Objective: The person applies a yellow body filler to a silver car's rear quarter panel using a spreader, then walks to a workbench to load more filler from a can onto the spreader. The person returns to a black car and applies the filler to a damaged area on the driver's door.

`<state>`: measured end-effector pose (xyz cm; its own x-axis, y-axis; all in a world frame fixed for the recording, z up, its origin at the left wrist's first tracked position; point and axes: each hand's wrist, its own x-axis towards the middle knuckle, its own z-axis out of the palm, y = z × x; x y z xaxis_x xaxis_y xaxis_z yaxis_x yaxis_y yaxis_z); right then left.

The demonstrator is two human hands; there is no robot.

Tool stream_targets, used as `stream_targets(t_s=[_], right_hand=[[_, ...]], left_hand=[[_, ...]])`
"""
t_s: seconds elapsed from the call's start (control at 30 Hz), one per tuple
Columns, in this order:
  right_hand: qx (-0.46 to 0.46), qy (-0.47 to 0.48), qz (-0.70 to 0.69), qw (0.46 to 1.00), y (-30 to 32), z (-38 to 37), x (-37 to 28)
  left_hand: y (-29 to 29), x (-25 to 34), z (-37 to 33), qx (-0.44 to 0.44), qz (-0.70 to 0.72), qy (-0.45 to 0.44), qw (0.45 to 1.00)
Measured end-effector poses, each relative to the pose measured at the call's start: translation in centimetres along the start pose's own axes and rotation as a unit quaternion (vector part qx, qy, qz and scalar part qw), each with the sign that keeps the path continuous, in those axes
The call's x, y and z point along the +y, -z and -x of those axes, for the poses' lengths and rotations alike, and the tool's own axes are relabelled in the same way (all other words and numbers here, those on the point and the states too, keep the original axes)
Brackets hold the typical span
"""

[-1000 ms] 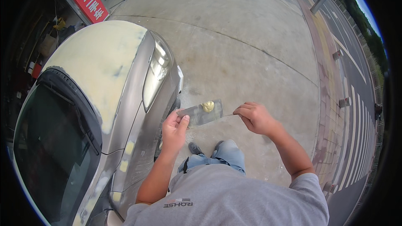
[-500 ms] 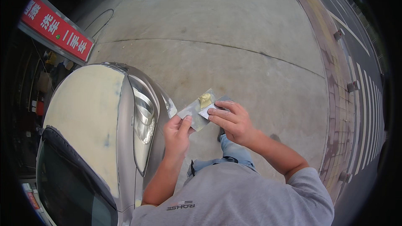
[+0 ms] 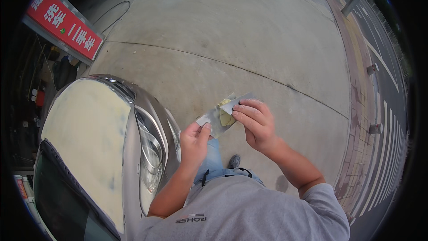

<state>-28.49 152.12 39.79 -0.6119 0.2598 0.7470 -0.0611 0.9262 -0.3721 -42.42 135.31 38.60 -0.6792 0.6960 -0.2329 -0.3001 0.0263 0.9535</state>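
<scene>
My left hand is closed on a thin flat putty plate, its thumb pressed on top. Yellowish-green putty lies on the plate's far right part. In my right hand is a thin grey putty knife, pinched under the fingers. Its blade lies over the putty and meets the plate there; my fingers cover part of it. Both tools are held in front of my body, to the right of a car hood coated in pale cream filler with a few bluish patches.
The car's headlight and grey-brown fender are close to my left arm. A red sign stands at the far left, with a dark hose beside it. Concrete ground stretches ahead, and short posts line the brick strip at the right.
The putty knife has moved across the plate and is tilted differently, showing more putty, now spread wider. My view has shifted, and a foot shows below my hands.
</scene>
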Motion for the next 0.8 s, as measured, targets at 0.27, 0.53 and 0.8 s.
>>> stream_targets(t_s=[0.27,0.53,0.8], right_hand=[[-0.078,0.037,-0.040,0.995,-12.6,-13.8,12.4],[-0.160,0.013,-0.066,0.985,-23.0,-28.3,22.3],[-0.076,-0.409,-0.400,0.817,-32.8,-42.1,39.3]], left_hand=[[4.2,6.1,-22.0,-0.025,0.130,0.013,0.991],[8.1,12.5,-41.5,0.078,0.095,-0.023,0.992],[11.6,16.8,-60.7,0.115,-0.042,-0.116,0.986]])
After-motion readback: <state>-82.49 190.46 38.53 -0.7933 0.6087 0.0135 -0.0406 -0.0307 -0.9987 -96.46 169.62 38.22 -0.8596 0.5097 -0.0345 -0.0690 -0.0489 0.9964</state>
